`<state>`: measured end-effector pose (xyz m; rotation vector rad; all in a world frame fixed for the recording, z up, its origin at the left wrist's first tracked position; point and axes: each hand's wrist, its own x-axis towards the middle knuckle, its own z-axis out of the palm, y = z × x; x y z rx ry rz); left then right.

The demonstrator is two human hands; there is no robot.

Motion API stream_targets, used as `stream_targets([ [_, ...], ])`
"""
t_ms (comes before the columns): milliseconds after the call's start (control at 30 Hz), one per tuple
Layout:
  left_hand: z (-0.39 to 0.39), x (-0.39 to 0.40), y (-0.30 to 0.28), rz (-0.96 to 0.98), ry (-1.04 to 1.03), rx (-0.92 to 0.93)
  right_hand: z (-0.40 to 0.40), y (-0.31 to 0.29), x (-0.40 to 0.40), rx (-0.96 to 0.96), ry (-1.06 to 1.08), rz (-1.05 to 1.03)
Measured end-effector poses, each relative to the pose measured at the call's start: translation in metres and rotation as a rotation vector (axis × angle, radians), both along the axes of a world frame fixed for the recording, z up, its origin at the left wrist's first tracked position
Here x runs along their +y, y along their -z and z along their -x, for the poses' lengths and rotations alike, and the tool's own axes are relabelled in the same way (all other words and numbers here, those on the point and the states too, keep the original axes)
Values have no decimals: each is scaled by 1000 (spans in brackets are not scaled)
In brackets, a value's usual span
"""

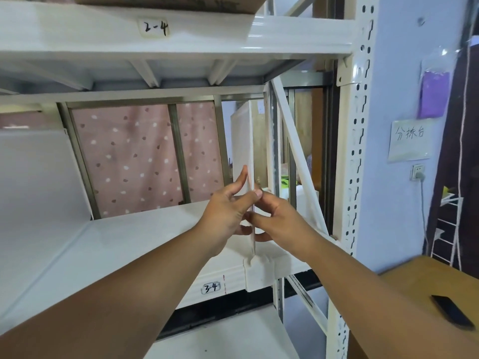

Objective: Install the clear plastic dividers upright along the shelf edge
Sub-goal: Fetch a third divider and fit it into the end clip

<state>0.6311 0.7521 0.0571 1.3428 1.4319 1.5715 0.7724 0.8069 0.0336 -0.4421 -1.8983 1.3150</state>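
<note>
White metal shelving fills the view, its shelf [129,244] backed by a pink spotted curtain [129,156]. Both hands meet at the shelf's front edge: the left hand [228,211] and right hand [280,218] pinch a clear plastic divider [242,141] between them, held upright. Directly below the hands, its lower edge meets a white clip [258,273] on the shelf lip, beside a label [211,288] reading 3-4.
</note>
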Motion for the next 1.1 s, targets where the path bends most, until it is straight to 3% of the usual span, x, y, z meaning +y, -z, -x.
stream_targets([
  [567, -16, 4, -10, -33, -41, -35, 2, -2, 9, 12, 134, -90],
  [1100, -13, -1, -8, -49, -55, -11, 7, -1, 5, -6, 120, -119],
])
